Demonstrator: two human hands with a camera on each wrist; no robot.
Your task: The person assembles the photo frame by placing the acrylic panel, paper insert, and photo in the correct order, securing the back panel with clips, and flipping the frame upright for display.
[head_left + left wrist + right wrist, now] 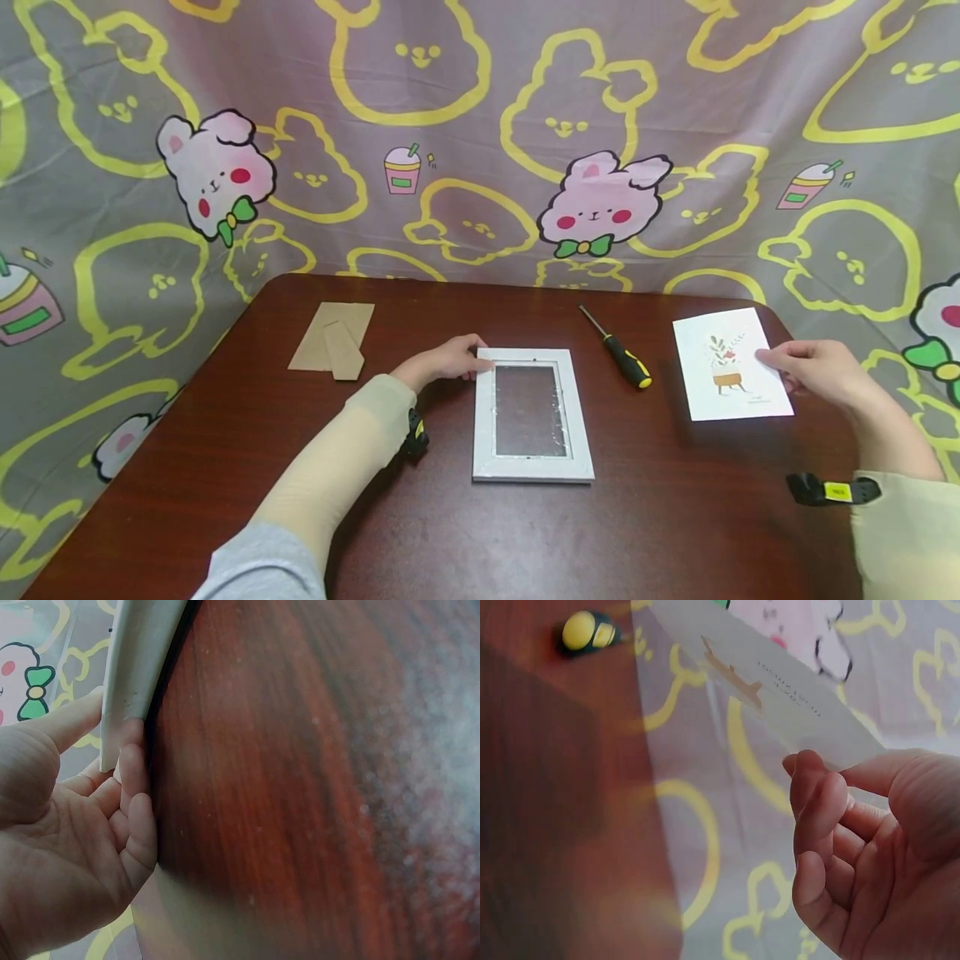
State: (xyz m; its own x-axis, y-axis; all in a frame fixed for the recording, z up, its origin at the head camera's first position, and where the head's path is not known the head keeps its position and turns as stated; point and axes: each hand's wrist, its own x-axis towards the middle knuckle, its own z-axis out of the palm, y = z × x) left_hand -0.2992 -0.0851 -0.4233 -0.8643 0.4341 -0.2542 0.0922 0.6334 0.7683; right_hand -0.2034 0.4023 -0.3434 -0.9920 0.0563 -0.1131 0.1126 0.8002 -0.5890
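Observation:
In the head view a white picture frame (486, 425) lies on the dark wooden table, its clear pane facing up. My left hand (448, 358) grips the frame's upper left corner, thumb on top. From the left wrist view, the fingers of the left hand (82, 825) curl against the side of the frame (142, 667). Off to the right, my right hand (817, 371) pinches the right edge of a white picture card (697, 367) printed with a potted plant. The right wrist view shows the card (780, 682) between thumb and fingers of the right hand (870, 840), raised over the table.
A black and yellow screwdriver (626, 360) lies between frame and card. At the back left rests a brown backing board (315, 350) with its stand leg (343, 350). Behind the table (420, 533) hangs a patterned curtain (465, 150).

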